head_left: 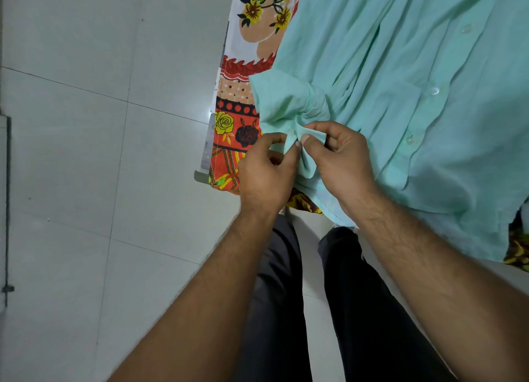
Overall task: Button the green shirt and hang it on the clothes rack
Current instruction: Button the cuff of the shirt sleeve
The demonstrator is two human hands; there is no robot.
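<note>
The green shirt (400, 81) lies spread on a flower-patterned cloth (246, 66) on a raised surface at the upper right. Its button placket runs down the right side, with white buttons (434, 91) showing. A sleeve cuff (286, 106) is bunched at the shirt's near-left edge. My left hand (266, 172) and my right hand (340, 161) both pinch the cuff fabric between thumb and fingers, fingertips nearly touching. Any cuff button is hidden by the fingers. No clothes rack is in view.
Pale tiled floor (100, 152) fills the left half. A metal edge of the surface (207, 149) shows under the cloth. My dark-trousered legs (357, 310) stand right against the surface's near edge. A dark vertical strip (7, 209) runs along the far left.
</note>
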